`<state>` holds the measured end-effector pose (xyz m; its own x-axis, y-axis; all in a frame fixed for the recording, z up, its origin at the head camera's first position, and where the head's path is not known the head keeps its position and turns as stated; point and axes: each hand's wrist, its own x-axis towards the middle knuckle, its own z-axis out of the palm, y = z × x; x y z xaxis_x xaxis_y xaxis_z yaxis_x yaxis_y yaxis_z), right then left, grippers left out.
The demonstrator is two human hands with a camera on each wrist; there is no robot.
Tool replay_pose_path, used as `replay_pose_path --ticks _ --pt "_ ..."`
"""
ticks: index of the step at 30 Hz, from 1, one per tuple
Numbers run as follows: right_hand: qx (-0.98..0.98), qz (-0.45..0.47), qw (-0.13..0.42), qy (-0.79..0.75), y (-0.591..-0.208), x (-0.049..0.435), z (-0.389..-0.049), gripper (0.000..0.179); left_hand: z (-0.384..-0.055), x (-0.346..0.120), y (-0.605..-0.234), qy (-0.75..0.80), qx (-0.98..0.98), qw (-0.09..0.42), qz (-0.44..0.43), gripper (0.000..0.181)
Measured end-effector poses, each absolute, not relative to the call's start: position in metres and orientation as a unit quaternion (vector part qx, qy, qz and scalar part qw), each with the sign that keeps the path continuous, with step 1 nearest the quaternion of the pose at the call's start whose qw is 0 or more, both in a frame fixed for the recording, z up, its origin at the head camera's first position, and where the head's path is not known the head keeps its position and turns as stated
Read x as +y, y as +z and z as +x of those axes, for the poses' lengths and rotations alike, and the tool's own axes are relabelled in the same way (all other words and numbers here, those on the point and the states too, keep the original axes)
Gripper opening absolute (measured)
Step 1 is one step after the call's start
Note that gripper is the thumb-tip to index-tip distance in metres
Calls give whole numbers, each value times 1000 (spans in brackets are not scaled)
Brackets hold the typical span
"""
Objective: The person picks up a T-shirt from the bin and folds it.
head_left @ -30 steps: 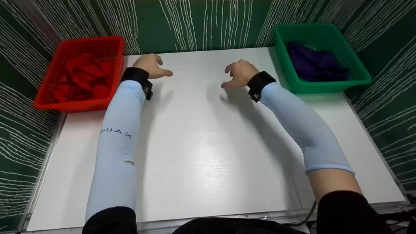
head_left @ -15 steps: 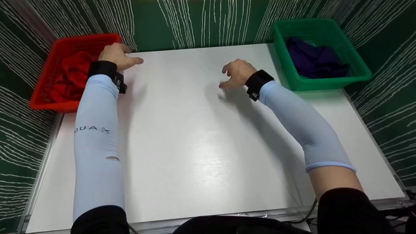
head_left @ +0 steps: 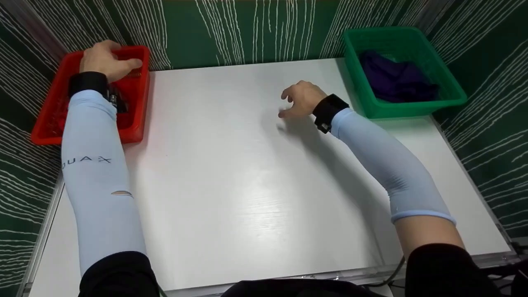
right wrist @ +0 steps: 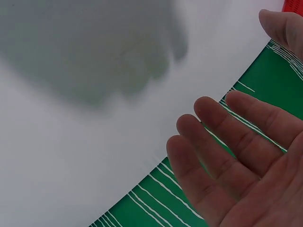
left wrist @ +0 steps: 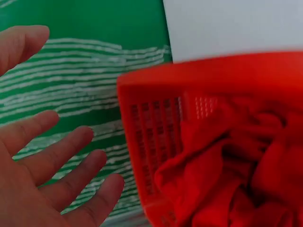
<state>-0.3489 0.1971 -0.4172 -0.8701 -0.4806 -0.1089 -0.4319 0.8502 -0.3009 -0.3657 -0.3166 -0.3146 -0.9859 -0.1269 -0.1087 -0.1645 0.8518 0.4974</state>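
Observation:
My left hand [head_left: 104, 62] hovers over the red basket [head_left: 140, 111] at the back left, fingers spread and nothing held. In the left wrist view, red cloth [left wrist: 213, 175] lies crumpled inside that basket, beside the spread fingers [left wrist: 59, 153]. From the head view, the left arm hides most of this cloth. My right hand [head_left: 303, 98] is above the white table, its fingers relaxed and holding nothing; its shadow falls on the tabletop. The right wrist view shows its palm and loosely extended fingers [right wrist: 208, 184].
At the back right stands a green basket [head_left: 412, 109] with a purple cloth [head_left: 396, 78] in it. The white table [head_left: 231, 173] stretches between the two baskets. Green walls [head_left: 247, 33] with white streaks enclose the back and both sides.
My left hand has moved left from the table beside the red basket to above the basket. The right hand has stayed nearly in place.

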Motion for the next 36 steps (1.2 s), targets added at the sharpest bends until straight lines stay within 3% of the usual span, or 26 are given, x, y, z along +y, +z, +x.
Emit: replay_pose_path --ticks 8,17,21,26,30,36 --pt "953 -266 75 -126 -417 195 -338 60 -347 -350 -320 236 967 36 -89 94" --pt "945 -283 91 -135 -429 190 -316 62 -326 -390 -351 209 964 82 -140 104" --pt "944 -286 88 -140 -433 192 -311 61 -324 -400 -360 181 964 131 -144 111" --pt "942 -292 87 -142 -435 194 -310 60 -323 -405 -370 185 946 232 -131 120" --pt "941 -292 93 -140 -434 194 -309 60 -320 -401 -378 241 922 272 -133 112" --pt "940 -292 111 -139 -439 186 -309 61 -308 -388 -385 128 956 236 -115 76"
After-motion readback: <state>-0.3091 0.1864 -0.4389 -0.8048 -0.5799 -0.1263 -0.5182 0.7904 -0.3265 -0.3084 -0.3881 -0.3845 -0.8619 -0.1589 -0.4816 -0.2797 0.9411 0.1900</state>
